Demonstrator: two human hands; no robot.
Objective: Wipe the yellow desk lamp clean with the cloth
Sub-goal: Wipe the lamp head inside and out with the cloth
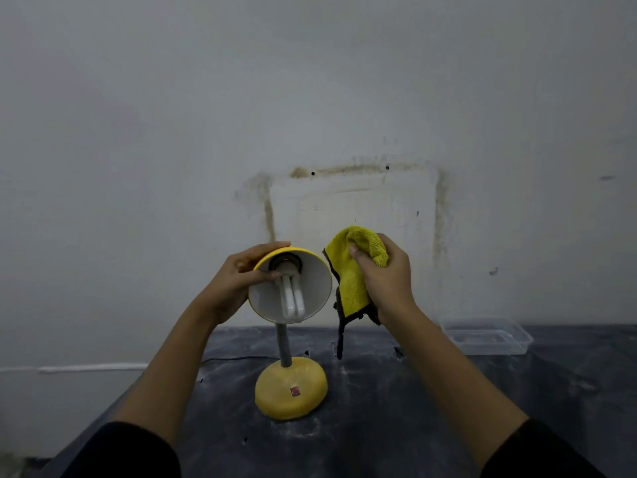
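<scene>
The yellow desk lamp [291, 391] stands on a dark table [413, 408], with a round yellow base, a red switch and a grey bendy neck. Its shade [310, 288] is tilted up toward me, showing a white inside and a white bulb. My left hand [234, 281] grips the shade's left rim, thumb reaching inside near the bulb socket. My right hand [386, 277] holds a yellow cloth [348, 274] with a dark frayed edge, just right of the shade. Whether the cloth touches the shade's rim I cannot tell.
A clear plastic tray [486, 336] lies at the table's back right near the stained wall [344, 194]. A black cord [238, 358] runs left from the lamp. The table's left edge slants toward me at lower left.
</scene>
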